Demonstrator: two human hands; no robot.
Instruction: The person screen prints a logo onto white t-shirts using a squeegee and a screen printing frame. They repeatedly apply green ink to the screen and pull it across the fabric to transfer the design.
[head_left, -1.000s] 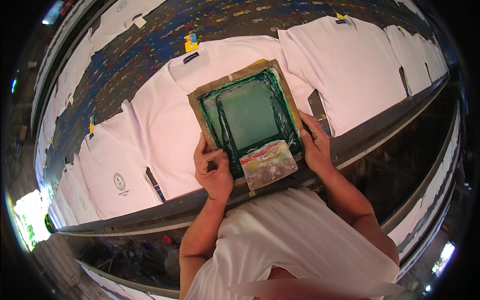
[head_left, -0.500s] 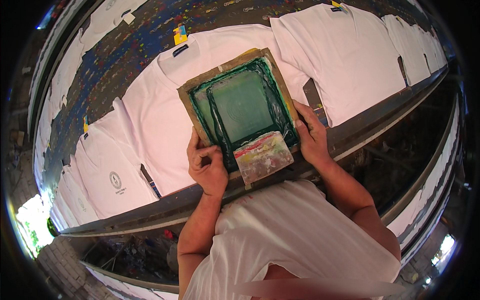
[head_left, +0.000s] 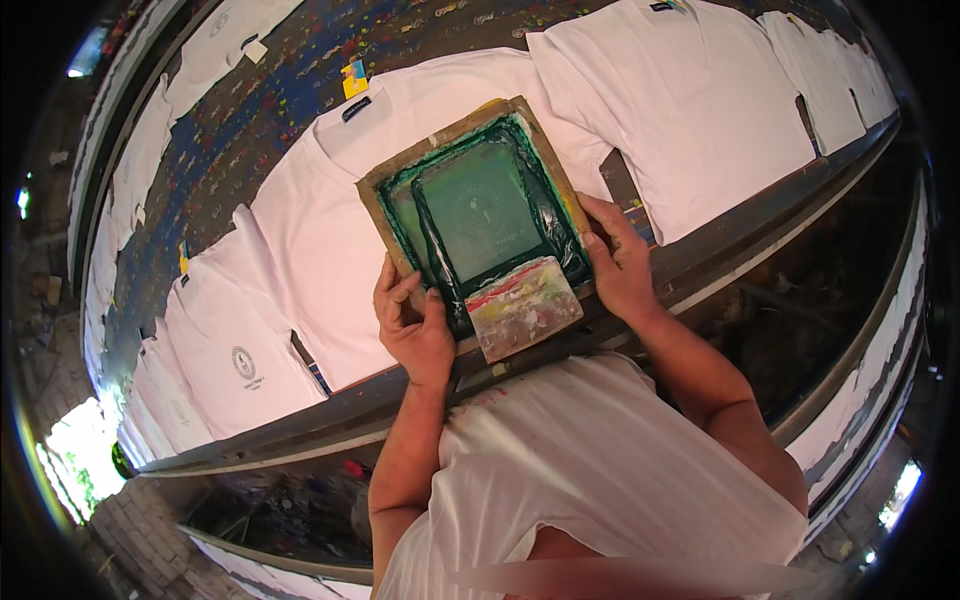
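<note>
Both my hands grip a screen printing frame (head_left: 480,220) by its side rails. It has a tan taped border, a green mesh with a faint round design, and dark green ink along the inner edges. My left hand (head_left: 413,325) is closed on the lower left rail; my right hand (head_left: 622,258) wraps the lower right rail. A paint-stained squeegee (head_left: 525,308) rests across the frame's near edge, touched by neither hand. Behind the frame lies a white T-shirt (head_left: 300,260), partly covered from view. Whether the frame touches the shirt, I cannot tell.
To the left, another white T-shirt (head_left: 235,340) bears a small dark round print. More white shirts (head_left: 690,120) lie in a row to the right along the long, ink-spotted table (head_left: 440,40). A dark ledge (head_left: 740,250) runs along its near side.
The round design on the mesh shows more clearly now, and the frame is tilted slightly differently. The view has shifted a little. Both hands keep their hold.
</note>
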